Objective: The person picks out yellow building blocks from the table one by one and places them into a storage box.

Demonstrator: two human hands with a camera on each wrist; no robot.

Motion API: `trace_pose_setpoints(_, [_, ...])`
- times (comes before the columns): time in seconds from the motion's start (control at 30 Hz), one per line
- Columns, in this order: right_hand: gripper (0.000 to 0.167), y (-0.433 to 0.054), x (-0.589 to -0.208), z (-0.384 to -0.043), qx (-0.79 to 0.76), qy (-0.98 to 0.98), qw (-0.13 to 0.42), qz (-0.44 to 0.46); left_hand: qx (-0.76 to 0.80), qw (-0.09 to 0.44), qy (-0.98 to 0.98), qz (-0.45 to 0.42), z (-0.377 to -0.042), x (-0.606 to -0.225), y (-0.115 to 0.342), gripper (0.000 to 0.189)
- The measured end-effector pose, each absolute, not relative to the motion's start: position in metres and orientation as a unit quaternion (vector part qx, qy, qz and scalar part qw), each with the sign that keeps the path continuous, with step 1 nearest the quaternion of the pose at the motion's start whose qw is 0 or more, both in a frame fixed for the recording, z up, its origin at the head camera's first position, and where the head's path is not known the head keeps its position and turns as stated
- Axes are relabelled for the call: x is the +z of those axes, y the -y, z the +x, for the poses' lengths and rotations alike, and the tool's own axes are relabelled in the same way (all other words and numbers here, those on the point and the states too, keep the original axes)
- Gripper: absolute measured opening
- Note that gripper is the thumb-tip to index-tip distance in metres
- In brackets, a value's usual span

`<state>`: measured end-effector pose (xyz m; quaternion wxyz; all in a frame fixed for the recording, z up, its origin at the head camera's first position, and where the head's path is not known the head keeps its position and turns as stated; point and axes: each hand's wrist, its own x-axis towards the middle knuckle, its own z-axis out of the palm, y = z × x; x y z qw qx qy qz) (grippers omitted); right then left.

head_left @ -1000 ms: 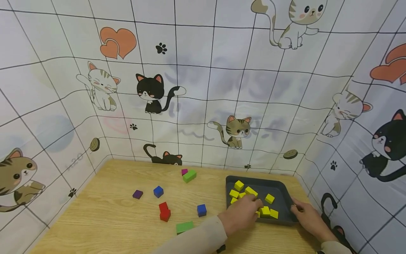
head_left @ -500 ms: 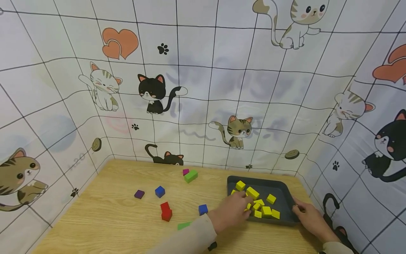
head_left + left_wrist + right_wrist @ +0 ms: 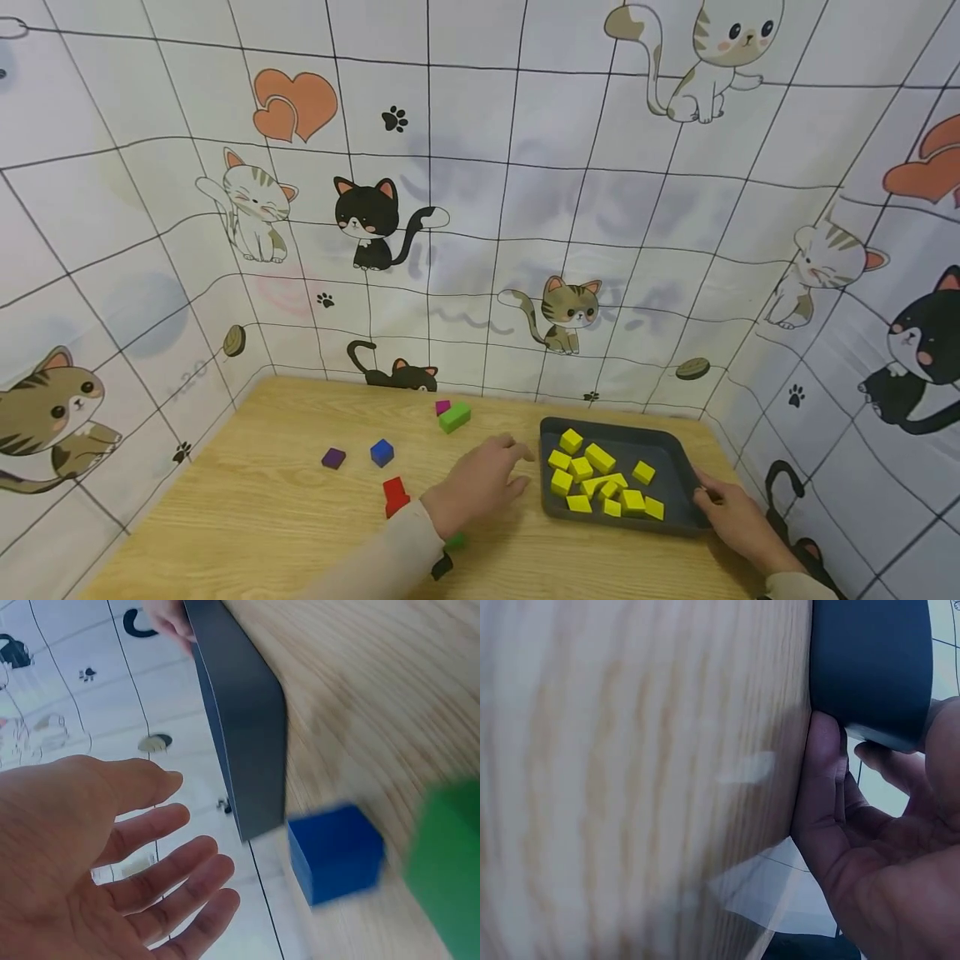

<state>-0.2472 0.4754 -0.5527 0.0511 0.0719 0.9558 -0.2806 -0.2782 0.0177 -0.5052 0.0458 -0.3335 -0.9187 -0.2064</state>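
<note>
My left hand (image 3: 480, 487) hovers over the table with its fingers spread and nothing in them, left of the dark grey tray (image 3: 678, 479). In the left wrist view a blue cube (image 3: 337, 851) lies below that hand, close to the tray's outer wall (image 3: 251, 727), with a green block (image 3: 454, 870) nearer the camera. Several yellow blocks (image 3: 581, 469) lie inside the tray, mostly toward its left and front. At the tray's right rim my right hand (image 3: 738, 517) grips the edge, its thumb up at the rim and its fingers against the outer wall (image 3: 870, 671).
Farther left on the wooden table (image 3: 262, 500) lie a purple block (image 3: 333, 457), a blue cube (image 3: 382, 452) and red blocks (image 3: 393, 492), partly hidden by my left arm. A green block (image 3: 455, 417) and a magenta block (image 3: 442, 407) sit near the cat-patterned wall cloth (image 3: 465, 317).
My left hand has withdrawn from among the yellow blocks and moved left, out over the table, its fingers opening. The right hand has stayed on the tray's edge.
</note>
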Motion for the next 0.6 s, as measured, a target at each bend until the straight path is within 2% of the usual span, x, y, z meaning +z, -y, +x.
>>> trace_pose_setpoints(0.3, [0.064, -0.475, -0.554, -0.253, -0.272, -0.957, 0.052, 0.082, -0.254, 0.047, 0.925, -0.279, -0.280, -0.510, 0.046, 0.034])
trace_pose_setpoints(0.6, [0.067, -0.476, -0.557, -0.246, -0.254, -0.965, 0.026, 0.057, -0.220, 0.117, 0.937, -0.244, -0.281, -0.521, 0.105, 0.036])
